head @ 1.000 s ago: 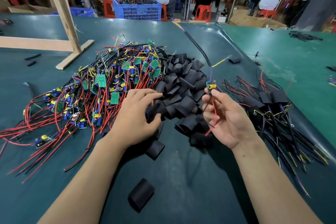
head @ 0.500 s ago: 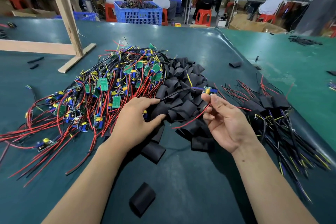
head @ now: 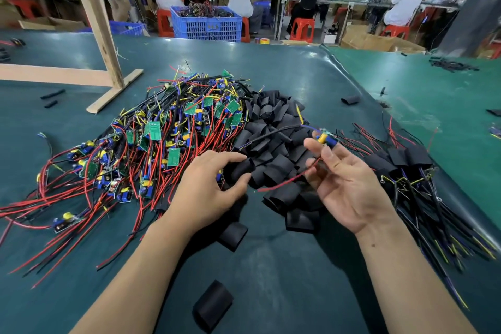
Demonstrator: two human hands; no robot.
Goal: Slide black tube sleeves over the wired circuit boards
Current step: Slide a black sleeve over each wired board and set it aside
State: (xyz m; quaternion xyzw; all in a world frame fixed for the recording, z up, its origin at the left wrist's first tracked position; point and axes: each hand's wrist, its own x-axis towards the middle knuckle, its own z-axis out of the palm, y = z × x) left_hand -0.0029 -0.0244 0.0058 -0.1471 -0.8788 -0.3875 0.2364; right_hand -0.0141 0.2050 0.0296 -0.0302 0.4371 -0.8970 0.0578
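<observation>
Picking one sleeve cleanly out of the heap is what I judge this step needs, so I would have my left hand (head: 208, 187) close on a single flattened tube at the near edge of the black sleeve pile (head: 273, 141) rather than rake through several. At this moment that hand lies palm down with its fingers curled over the pile's left edge; the thumb and fingertips touch sleeves, but I cannot tell whether one is actually pinched. My right hand (head: 349, 184) is palm up and pinches a wired circuit board (head: 325, 138) at its fingertips, the yellow capacitor end poking above them, its red wire (head: 287, 180) trailing down towards the left hand and a black lead arching back over the pile.

To do it well I would squeeze the sleeve's edges so the mouth opens, gather the loose wires together and feed them through first, then draw the sleeve along to the board.

The board sits just right of the pile, raised above it. Unsleeved boards (head: 151, 144) lie heaped to the left of my left hand, finished sleeved ones (head: 409, 157) to the right beyond my right hand, and a stray sleeve (head: 212, 305) rests near between my forearms on the green table (head: 298, 279)
</observation>
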